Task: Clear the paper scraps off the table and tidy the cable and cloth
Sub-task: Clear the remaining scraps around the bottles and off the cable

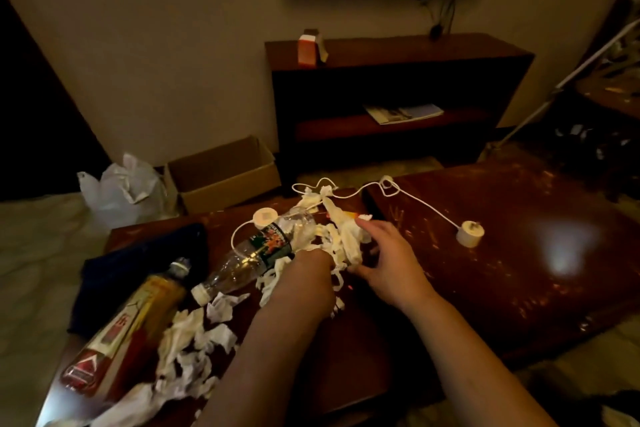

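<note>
White paper scraps (341, 241) lie piled in the middle of a dark wooden table (353, 357). My left hand (308, 270) is curled into the near side of that pile, gripping scraps. My right hand (384, 255) presses on the pile's right side, fingers spread around it. More scraps (194, 347) lie scattered at the lower left. A white cable (420, 203) runs from a round white puck (265, 217) across the pile to a white plug (469, 234) on the adjoining table. A dark blue cloth (145, 262) lies at the table's left edge.
An empty clear plastic bottle (249, 258) and an amber bottle (135, 319) lie on their sides left of the pile. On the floor behind stand an open cardboard box (221, 173) and a white plastic bag (121, 189). A dark shelf unit (391, 94) stands against the wall.
</note>
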The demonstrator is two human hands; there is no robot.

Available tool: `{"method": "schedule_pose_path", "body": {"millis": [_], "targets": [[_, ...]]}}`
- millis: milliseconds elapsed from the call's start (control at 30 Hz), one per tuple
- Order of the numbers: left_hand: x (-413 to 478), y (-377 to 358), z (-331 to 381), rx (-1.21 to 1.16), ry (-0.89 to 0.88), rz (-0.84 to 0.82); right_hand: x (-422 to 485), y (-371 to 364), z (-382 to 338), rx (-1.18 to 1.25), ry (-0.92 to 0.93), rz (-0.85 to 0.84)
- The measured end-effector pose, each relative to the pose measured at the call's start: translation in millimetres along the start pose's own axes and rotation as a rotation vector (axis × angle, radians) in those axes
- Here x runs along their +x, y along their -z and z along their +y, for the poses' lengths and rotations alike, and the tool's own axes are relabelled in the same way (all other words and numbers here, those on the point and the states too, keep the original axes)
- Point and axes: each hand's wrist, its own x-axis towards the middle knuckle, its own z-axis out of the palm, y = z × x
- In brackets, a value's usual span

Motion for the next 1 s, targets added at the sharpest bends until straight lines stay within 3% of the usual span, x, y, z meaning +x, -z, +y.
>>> {"method": "schedule_pose_path", "body": {"millis": [133,233,500,633,867,1000], "targets": [[3,0,1,-0.037,-0.011,-0.001,21,-7,4,-0.130,0.076,-0.099],[8,1,3,-0.103,0.006,0.023,33,-11,10,-0.145,0.018,-0.050],[6,-1,13,-0.113,0.037,0.024,30,0,4,0.013,-0.040,0.086],[0,0,30,-0.030,0.061,0.037,14,29,9,0.090,-0.040,0.058],[-2,-13,78,-0.094,-0.062,0.155,-41,98,27,0.326,0.015,-0.051],[-3,-27,113,-0.174,-0.210,0.177,-65,126,54,0.303,0.007,-0.105]]}}
